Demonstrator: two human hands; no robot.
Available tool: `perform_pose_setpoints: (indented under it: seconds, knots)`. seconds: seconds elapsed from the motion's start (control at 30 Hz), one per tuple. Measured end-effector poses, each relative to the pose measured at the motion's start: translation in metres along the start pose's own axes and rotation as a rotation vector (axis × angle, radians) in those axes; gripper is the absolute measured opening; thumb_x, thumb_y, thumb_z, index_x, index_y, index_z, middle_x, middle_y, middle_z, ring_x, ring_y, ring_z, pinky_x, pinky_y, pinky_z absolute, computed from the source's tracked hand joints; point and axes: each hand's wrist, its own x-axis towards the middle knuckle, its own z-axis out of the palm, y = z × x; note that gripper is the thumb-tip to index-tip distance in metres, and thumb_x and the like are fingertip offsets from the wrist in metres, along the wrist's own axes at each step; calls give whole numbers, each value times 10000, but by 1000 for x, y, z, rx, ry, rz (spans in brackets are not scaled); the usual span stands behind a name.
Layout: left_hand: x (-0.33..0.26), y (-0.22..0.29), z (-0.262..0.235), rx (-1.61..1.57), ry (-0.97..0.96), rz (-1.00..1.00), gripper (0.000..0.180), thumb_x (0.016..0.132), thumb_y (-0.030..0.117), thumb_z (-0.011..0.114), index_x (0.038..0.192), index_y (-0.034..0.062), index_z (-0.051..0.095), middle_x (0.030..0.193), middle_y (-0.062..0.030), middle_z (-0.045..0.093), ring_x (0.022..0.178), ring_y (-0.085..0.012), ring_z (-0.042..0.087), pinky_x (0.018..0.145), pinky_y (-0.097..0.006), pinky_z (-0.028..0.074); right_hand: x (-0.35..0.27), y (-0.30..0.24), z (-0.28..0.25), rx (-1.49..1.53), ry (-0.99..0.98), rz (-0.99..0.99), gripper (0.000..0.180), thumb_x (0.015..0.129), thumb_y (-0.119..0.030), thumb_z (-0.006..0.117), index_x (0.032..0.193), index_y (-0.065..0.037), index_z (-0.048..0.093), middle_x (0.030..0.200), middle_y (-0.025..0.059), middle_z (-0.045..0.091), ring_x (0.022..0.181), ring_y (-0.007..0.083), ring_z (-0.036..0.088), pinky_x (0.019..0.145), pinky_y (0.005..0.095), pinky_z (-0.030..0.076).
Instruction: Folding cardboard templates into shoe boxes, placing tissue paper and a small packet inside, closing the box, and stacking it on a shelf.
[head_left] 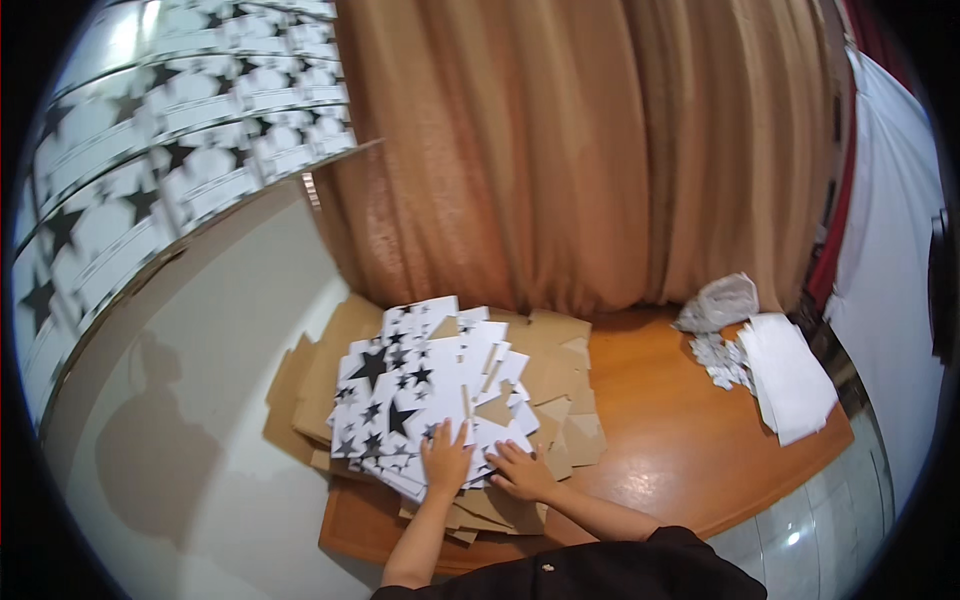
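A loose pile of white sheets printed with black stars (pixel 400 380) lies in front of me, its sheets fanned unevenly. My left hand (pixel 446 458) rests on the near part of the pile with fingers spread. Close beside it, my right hand (pixel 521 472) lies on the pile's near right edge, fingers also apart. Neither hand grips anything that I can see. Beneath the sheets are flat pieces of brown cardboard (pixel 565 350), which jut out on several sides. Some brown also shows among the white sheets.
The wooden table (pixel 660 430) carries a crumpled clear plastic bag (pixel 722 303), small whitish pieces (pixel 720 360) and a stack of white paper (pixel 790 380) at the right. A tan curtain (pixel 530 150) hangs behind. Star-printed panels (pixel 180 130) fill the upper left above a pale wall (pixel 230 290).
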Motion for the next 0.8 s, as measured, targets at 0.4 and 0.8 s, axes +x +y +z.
perform_pose_setpoints:
  seconds: [0.4, 0.8]
  knots:
    - [71, -37, -73, -373, 953, -178, 284, 964, 128, 401, 1041, -65, 594, 1036, -209, 640, 929, -344, 630, 815, -386, 492, -32, 35, -43, 391, 208, 203, 415, 889, -368, 494, 1244, -153, 478, 1354, 170, 377, 1265, 345, 362, 983, 689, 170]
    - [72, 132, -179, -773, 1332, -579, 634, 962, 514, 310, 942, -82, 525, 910, -163, 553, 857, -232, 534, 812, -347, 432, -115, 116, -189, 858, 1065, 235, 538, 902, -270, 510, 1345, -20, 334, 1330, 158, 380, 1243, 268, 357, 1052, 386, 256]
